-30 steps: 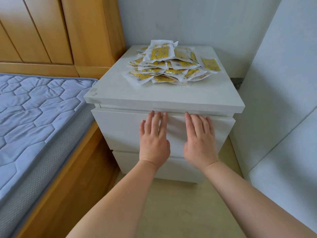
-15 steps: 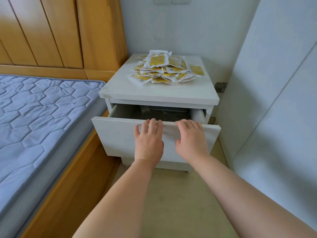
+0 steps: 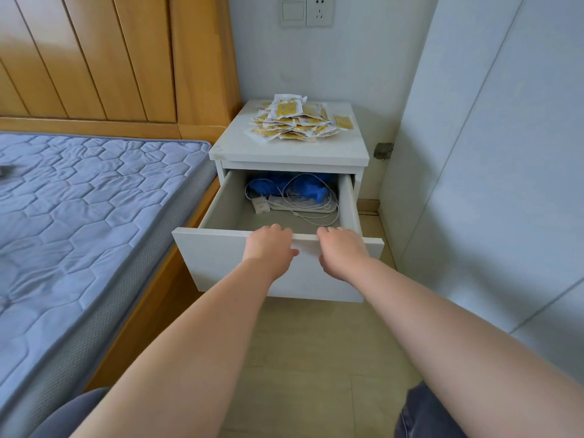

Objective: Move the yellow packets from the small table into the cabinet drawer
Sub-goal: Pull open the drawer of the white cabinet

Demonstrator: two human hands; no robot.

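Left hand [image 3: 270, 248], right hand [image 3: 343, 251] grip drawer [image 3: 215, 257] | packets [image 3: 294, 123] on table [image 3: 284, 150] | bed [image 3: 94, 200] beside

The left hand [image 3: 268, 246] and the right hand [image 3: 343, 252] grip the top edge of the drawer [image 3: 215, 260] front, side by side near its middle, with fingers curled over the edge. The drawer stands wide open beneath the top of the white bedside table [image 3: 284, 151]. At its back lie a white power strip [image 3: 303, 205], a loose white cable [image 3: 319, 220] and something blue and crumpled [image 3: 275, 186]. The yellow packets [image 3: 295, 123] lie heaped on the tabletop, toward the wall. A quilted blue mattress [image 3: 79, 200] lies on the left, with a wooden headboard [image 3: 94, 58] behind it.
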